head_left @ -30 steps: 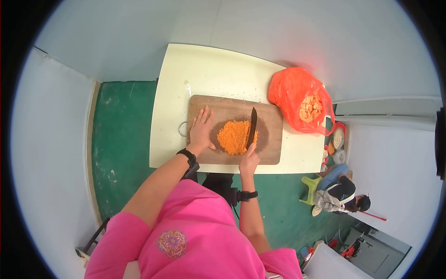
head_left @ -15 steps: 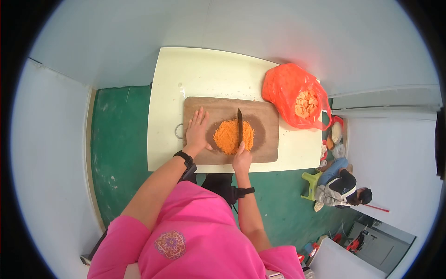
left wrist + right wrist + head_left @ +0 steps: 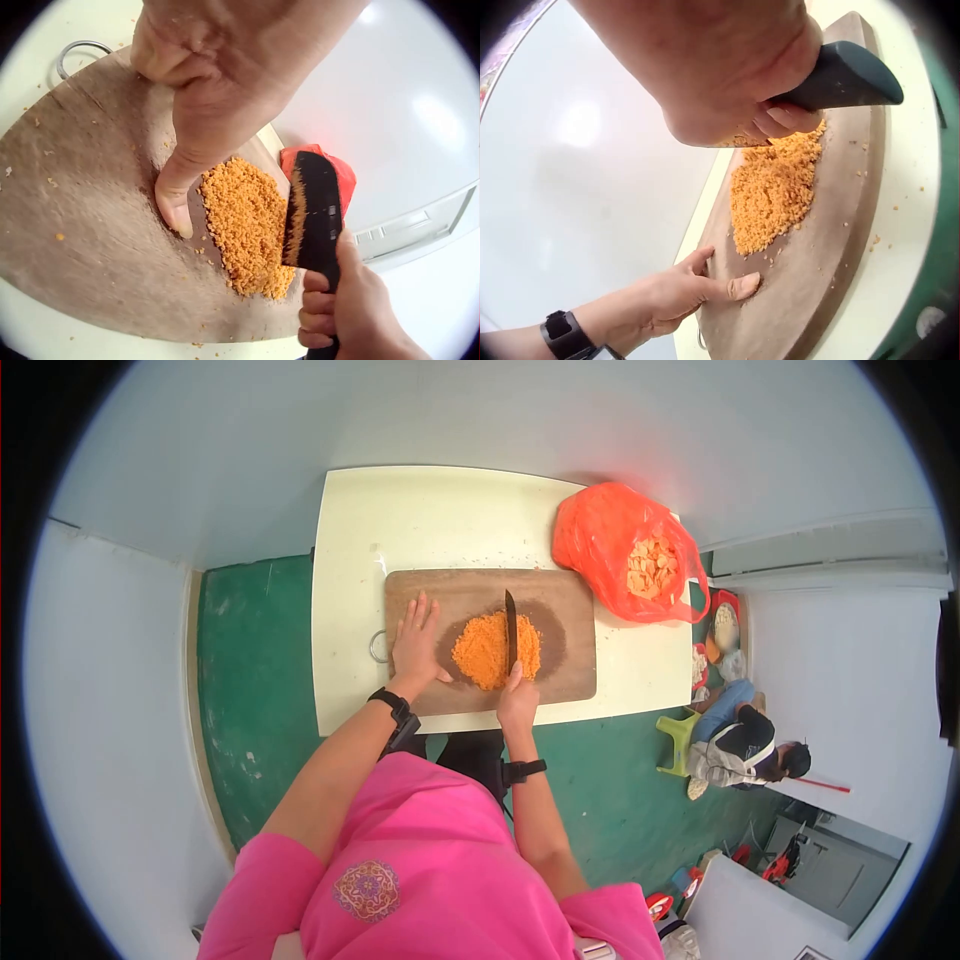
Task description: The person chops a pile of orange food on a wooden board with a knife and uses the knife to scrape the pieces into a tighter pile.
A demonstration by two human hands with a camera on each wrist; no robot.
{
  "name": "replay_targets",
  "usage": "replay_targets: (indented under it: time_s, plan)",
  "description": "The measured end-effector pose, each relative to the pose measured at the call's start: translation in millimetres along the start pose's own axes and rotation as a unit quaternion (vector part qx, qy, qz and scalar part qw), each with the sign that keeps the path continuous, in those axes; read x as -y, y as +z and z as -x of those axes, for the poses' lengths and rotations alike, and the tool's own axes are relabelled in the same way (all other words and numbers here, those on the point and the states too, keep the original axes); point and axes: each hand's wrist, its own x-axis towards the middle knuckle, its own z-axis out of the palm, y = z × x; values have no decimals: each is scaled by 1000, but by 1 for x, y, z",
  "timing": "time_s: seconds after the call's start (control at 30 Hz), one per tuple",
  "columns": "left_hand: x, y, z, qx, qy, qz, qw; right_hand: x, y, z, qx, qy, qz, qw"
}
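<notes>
My right hand [image 3: 517,705] grips the black handle [image 3: 855,75] of a broad kitchen knife [image 3: 315,202], thumb along its upper end. The dark blade stands edge-down over a heap of finely chopped orange food [image 3: 482,650], right of the heap's middle in the head view. Orange bits cling to the blade's side in the left wrist view. My left hand [image 3: 413,645] lies with spread fingers on the left part of the wooden cutting board [image 3: 480,585], its thumb [image 3: 176,206] beside the heap. A damp dark patch surrounds the food.
A red plastic bag [image 3: 600,550] of orange slices [image 3: 652,568] stands at the table's back right, close to the board. The cream table [image 3: 350,510] meets a grey wall behind. A metal ring [image 3: 378,647] sticks out at the board's left. Another person [image 3: 745,745] sits at right.
The knife has moved left from the heap's right edge into the heap, held by my right hand. My left hand stays on the board. The head view has shifted slightly.
</notes>
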Motion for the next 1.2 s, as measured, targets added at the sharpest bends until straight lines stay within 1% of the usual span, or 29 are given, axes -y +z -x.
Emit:
replay_targets:
  time_s: [0.1, 0.17, 0.2, 0.27, 0.37, 0.5, 0.6, 0.67, 0.8, 0.9, 1.0, 1.1, 1.17, 1.2]
  plan:
    - [-1, -4, -2, 10, -8, -5, 1000, 3, -3, -3, 13, -2, 5, 1000]
    - [-1, -3, -1, 8, -10, 4, 1000, 4, -7, 0, -21, 2, -43, 999]
    - [-1, -1, 1, 12, -7, 4, 1000, -1, -4, -1, -23, 6, -43, 999]
    - [-1, 0, -1, 1, -8, -5, 1000, -6, 0, -7, 21, 15, 16, 1000]
    - [1, -1, -2, 3, -6, 9, 1000, -3, -6, -5, -7, 15, -14, 1000]
    - [1, 4, 1, -16, 12, 15, 1000, -7, -7, 0, 2, 35, -12, 999]
    - [2, 0, -2, -2, -1, 4, 1000, -7, -8, -3, 5, 14, -3, 1000]
    - [3, 2, -1, -12, 4, 15, 1000, -2, -15, 0, -27, 27, -29, 999]
    - [0, 2, -3, -12, 5, 8, 1000, -18, -2, -8, -25, 19, 3, 1000]
    - [4, 2, 0, -11, 3, 24, 1000, -10, -10, -4, -28, 37, -19, 999]
    - [1, 3, 2, -20, 20, 22, 999, -15, -12, -3, -47, 42, -17, 998]
    - [-1, -2, -3, -8, 2, 4, 1000, -18, -9, -11, -28, 24, 5, 999]
    - [2, 3, 0, -20, 11, 22, 999, -8, -22, -5, -28, 67, -38, 997]
    - [4, 4, 1, -17, 10, 22, 1000, -11, -18, -5, -27, 69, -38, 997]
